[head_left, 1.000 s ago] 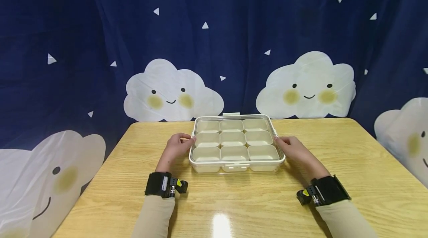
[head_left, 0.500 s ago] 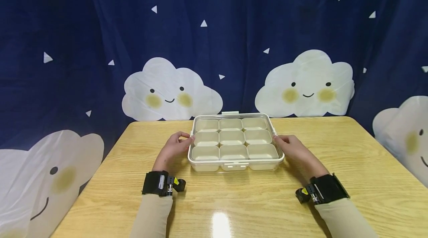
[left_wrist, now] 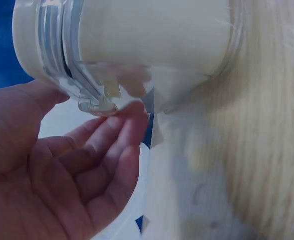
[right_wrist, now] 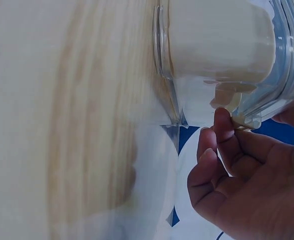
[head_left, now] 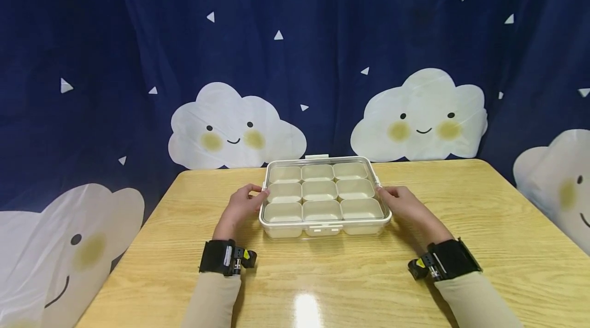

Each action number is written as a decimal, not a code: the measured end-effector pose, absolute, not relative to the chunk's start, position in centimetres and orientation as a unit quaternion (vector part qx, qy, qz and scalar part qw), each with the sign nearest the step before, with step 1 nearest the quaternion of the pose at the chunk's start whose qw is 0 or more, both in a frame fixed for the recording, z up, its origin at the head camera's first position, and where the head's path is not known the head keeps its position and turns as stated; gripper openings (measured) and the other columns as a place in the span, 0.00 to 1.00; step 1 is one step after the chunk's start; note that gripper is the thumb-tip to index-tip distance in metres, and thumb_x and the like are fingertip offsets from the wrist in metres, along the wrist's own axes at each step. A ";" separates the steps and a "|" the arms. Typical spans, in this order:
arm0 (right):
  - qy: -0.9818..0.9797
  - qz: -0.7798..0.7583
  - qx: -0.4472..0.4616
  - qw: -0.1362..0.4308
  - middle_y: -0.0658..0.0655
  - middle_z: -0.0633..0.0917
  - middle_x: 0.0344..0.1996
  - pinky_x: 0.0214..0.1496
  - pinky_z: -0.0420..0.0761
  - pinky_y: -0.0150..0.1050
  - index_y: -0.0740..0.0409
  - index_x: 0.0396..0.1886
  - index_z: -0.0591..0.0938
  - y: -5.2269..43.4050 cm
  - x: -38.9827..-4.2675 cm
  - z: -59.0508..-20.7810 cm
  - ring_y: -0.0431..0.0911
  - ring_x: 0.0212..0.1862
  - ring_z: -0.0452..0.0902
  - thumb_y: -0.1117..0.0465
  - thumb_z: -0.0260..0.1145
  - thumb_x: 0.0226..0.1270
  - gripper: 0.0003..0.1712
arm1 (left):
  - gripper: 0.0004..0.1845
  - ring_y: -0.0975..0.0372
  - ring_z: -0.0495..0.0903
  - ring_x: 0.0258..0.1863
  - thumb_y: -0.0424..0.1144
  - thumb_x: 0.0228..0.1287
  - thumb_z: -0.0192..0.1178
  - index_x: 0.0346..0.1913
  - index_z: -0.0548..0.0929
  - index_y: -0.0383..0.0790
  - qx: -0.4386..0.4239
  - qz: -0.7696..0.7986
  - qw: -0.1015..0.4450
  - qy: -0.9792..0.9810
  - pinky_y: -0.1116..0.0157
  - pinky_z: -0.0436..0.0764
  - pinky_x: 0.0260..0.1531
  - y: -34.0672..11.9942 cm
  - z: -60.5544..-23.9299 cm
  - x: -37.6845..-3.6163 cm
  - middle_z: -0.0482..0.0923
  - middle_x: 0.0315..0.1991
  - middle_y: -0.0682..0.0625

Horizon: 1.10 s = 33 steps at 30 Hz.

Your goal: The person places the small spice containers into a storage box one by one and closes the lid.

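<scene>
A clear lidded box (head_left: pixel 322 227) holding several cream cups in rows stands on the wooden table (head_left: pixel 332 282), toward its far side. My left hand (head_left: pixel 241 207) is at the box's left side. Its thumb lies on the lid edge and its fingertips (left_wrist: pixel 121 120) sit under a clear side tab (left_wrist: pixel 94 103). My right hand (head_left: pixel 405 206) mirrors it on the right side, fingertips (right_wrist: pixel 222 122) curled under the lid's edge tab (right_wrist: pixel 249 114). The lid is on the box (left_wrist: pixel 152 35). Both wrists wear black bands.
A dark blue curtain with white smiling clouds (head_left: pixel 235 128) hangs right behind the table. Bare wood lies to the left, right and front of the box. A small cream latch (head_left: pixel 317 156) sticks up at the box's far edge.
</scene>
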State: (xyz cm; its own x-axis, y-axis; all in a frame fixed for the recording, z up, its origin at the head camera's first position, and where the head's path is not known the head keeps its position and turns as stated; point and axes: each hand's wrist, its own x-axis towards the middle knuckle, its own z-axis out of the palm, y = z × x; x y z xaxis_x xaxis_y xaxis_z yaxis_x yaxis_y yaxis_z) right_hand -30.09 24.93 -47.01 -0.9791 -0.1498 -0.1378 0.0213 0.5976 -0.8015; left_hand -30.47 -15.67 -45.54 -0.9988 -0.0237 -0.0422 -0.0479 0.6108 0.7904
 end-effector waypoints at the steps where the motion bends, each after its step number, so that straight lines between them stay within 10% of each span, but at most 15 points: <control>1: 0.889 -0.446 -0.037 0.095 0.76 0.70 0.69 0.72 0.62 0.63 0.76 0.70 0.69 25.0 -30.1 -47.0 0.67 0.72 0.62 0.43 0.45 0.83 0.39 | 0.25 0.50 0.83 0.44 0.51 0.73 0.60 0.58 0.79 0.32 -0.018 0.426 0.003 0.904 0.55 0.79 0.46 -15.5 -45.5 -30.4 0.82 0.48 0.36; 10: 0.888 -0.450 -0.031 0.092 0.76 0.70 0.68 0.72 0.63 0.63 0.76 0.69 0.69 25.2 -29.8 -47.0 0.67 0.72 0.62 0.43 0.46 0.83 0.39 | 0.15 0.46 0.84 0.50 0.39 0.68 0.66 0.51 0.85 0.31 0.114 0.265 -0.149 0.946 0.50 0.81 0.51 -12.5 -42.7 -29.1 0.86 0.48 0.38; 17: 0.882 -0.461 -0.053 0.084 0.76 0.73 0.65 0.71 0.65 0.62 0.78 0.68 0.70 24.9 -29.6 -47.2 0.67 0.70 0.65 0.46 0.45 0.84 0.37 | 0.13 0.52 0.85 0.51 0.39 0.71 0.63 0.51 0.88 0.34 0.324 0.238 -0.041 0.915 0.54 0.81 0.55 -8.0 -40.9 -26.4 0.87 0.49 0.44; 25: 0.889 -0.447 -0.073 0.068 0.76 0.76 0.62 0.67 0.70 0.61 0.79 0.71 0.65 24.3 -29.9 -47.2 0.67 0.66 0.69 0.47 0.46 0.84 0.37 | 0.16 0.55 0.85 0.52 0.46 0.67 0.68 0.50 0.90 0.38 0.326 0.168 -0.029 0.930 0.57 0.81 0.54 -6.2 -41.5 -25.2 0.88 0.48 0.49; 33: 0.925 -0.341 -0.121 -0.118 0.79 0.75 0.54 0.56 0.76 0.63 0.79 0.63 0.72 23.9 -29.4 -46.3 0.70 0.54 0.75 0.61 0.62 0.76 0.27 | 0.18 0.53 0.82 0.58 0.49 0.67 0.67 0.54 0.89 0.43 0.322 0.173 -0.015 0.931 0.54 0.79 0.58 -6.5 -42.0 -25.1 0.85 0.57 0.48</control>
State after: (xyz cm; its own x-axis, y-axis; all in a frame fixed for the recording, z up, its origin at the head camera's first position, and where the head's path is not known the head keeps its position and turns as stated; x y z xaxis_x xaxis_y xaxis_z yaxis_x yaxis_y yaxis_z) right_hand -29.37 23.87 -46.33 -0.9427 -0.1443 0.3009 -0.3050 0.7383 -0.6015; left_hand -25.14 -6.53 -42.05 -0.7924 0.5940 0.1385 0.6041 0.7332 0.3121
